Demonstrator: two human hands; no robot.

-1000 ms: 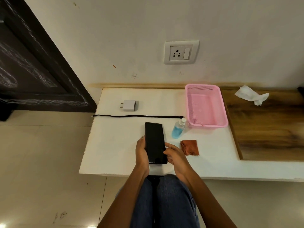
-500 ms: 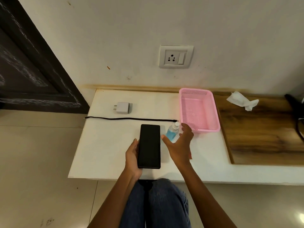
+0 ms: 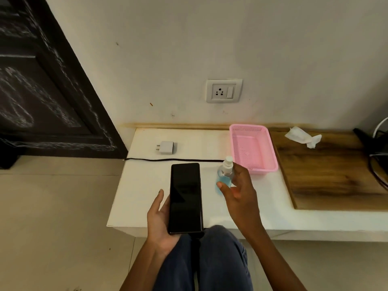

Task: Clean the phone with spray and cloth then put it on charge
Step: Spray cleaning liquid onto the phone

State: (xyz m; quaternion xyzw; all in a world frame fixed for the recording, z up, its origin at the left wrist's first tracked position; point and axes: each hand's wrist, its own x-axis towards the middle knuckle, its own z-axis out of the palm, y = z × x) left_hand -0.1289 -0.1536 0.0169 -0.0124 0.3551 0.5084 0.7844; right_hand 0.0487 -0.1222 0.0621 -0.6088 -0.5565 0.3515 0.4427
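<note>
While cradling the dark phone (image 3: 185, 197) in the left hand (image 3: 160, 222), gripping the spray bottle (image 3: 224, 175) with right hand (image 3: 238, 190) above tabletop (image 3: 142, 185).

Nothing readable is showing anywhere: no text, label, brand or number on the phone's (image 3: 185, 198) dark screen, the spray bottle (image 3: 225, 175) or the charger (image 3: 166, 147).

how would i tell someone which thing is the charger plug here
Start at the wall socket, then drop to the white table below it. Left of the pink basket and just behind the black cable lies the charger plug. It is the only small white block there, with pins pointing left.
</note>
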